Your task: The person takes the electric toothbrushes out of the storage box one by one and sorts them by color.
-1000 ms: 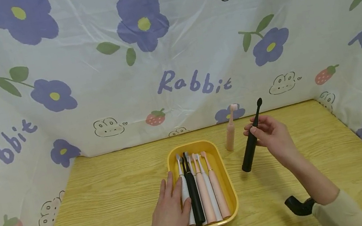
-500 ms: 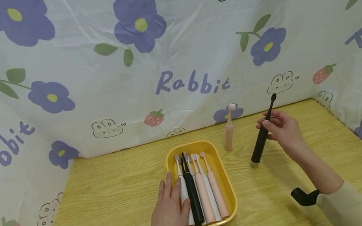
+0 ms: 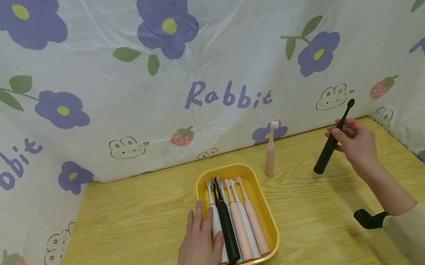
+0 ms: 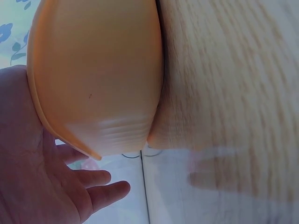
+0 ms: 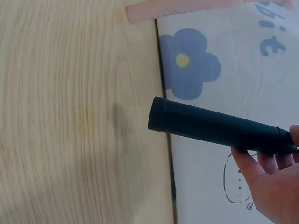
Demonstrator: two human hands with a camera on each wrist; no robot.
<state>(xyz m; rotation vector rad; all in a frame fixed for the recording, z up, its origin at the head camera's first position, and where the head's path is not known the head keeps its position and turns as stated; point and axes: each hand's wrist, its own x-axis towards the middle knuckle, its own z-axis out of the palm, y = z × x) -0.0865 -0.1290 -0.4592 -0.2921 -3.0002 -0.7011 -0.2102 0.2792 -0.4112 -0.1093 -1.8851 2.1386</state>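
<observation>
My right hand (image 3: 359,145) pinches a black electric toothbrush (image 3: 327,151) between thumb and fingers, above the right part of the table. Its brush head tilts up and to the right; in the right wrist view the black handle (image 5: 205,123) hangs clear of the wood. My left hand (image 3: 198,247) rests on the left rim of a yellow tray (image 3: 269,216), its fingers fairly straight. In the tray lie several electric toothbrushes side by side: white, black (image 3: 227,228) and pink (image 3: 255,224). The left wrist view shows the tray's outer wall (image 4: 98,70) beside my palm.
A pink electric toothbrush (image 3: 270,158) stands upright on the wooden table (image 3: 137,239), right of the tray's far end. A black curved object (image 3: 368,220) shows by my right sleeve, partly hidden. A patterned cloth (image 3: 125,91) hangs along the back and sides.
My right hand has moved to the right and slightly away from me with the black toothbrush, which leans over more. The left hand and the tray have stayed in place.
</observation>
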